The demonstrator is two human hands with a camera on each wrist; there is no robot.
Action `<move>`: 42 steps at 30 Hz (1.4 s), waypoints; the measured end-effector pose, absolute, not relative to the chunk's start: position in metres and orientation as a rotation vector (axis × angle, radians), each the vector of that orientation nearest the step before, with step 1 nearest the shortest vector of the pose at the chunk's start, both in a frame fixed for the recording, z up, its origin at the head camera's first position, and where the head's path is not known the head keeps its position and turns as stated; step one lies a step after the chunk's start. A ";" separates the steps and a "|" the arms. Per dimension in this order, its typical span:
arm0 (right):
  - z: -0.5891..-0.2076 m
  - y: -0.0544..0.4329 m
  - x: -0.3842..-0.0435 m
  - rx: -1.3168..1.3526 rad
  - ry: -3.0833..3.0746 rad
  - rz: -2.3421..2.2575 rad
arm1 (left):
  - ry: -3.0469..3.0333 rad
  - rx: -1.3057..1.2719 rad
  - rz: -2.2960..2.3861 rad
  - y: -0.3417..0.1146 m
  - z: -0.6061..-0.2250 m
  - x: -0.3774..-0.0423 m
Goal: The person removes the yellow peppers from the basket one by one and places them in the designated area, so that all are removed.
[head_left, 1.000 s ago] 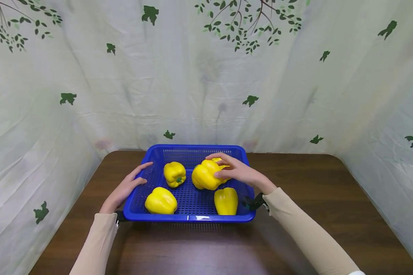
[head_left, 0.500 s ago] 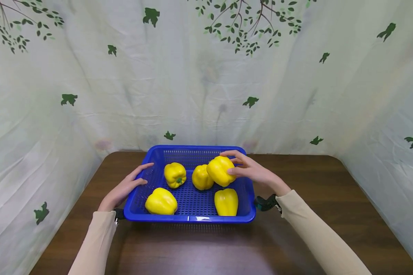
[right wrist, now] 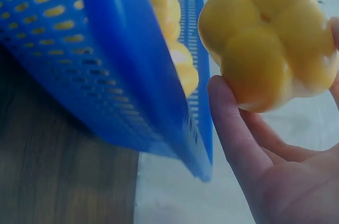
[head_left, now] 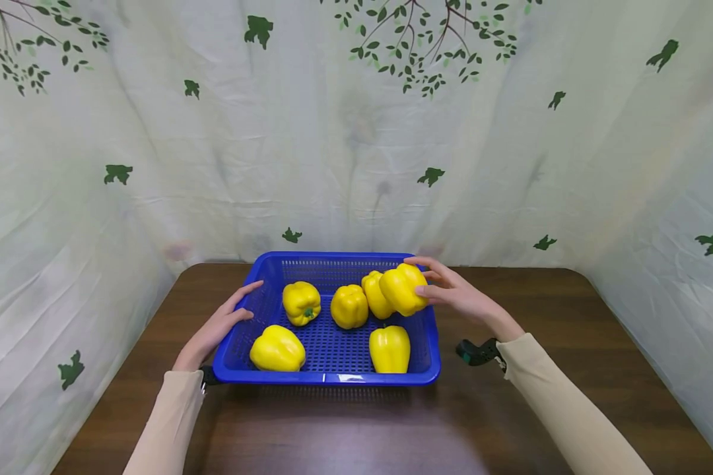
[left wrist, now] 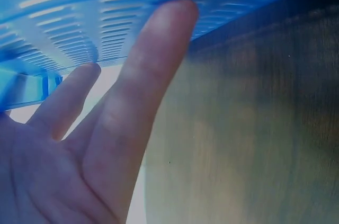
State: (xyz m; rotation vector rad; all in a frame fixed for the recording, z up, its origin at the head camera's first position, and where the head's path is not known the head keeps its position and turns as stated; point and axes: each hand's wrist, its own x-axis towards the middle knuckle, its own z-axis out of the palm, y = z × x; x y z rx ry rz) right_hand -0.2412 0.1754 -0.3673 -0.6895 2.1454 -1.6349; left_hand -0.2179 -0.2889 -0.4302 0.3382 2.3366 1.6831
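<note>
The right hand (head_left: 463, 297) holds a yellow pepper (head_left: 404, 290) raised near the basket's right end, thumb on the near side, fingers round the far one; this grip is closed about the pepper's girth. Five other peppers (head_left: 277, 349) lie in the blue basket (head_left: 273, 377) on the worktop (head_left: 541, 316), one partly hidden behind the held one. The left hand (head_left: 216, 326) rests at the basket's left end, fingers spread, its grip wide.

The pepper is probably fairly light for its bulk and firm, its glossy skin likely a little slippery. If real, it should be hollow, so a hard pinch could dent or crack the wall; broad pads across opposite lobes seem the best hold. The right wrist view shows its lobed end; its stem cannot be seen, and would be a weaker place to take hold.
</note>
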 end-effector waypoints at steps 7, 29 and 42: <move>-0.373 0.193 -0.238 -0.643 2.198 -1.688 | 2.337 0.315 1.686 -0.288 -0.432 -0.218; -0.394 0.229 -0.239 -0.446 2.283 -1.850 | 2.298 0.278 1.679 -0.287 -0.428 -0.215; -0.415 0.242 -0.243 -0.353 2.320 -1.873 | 2.304 0.277 1.710 -0.286 -0.431 -0.215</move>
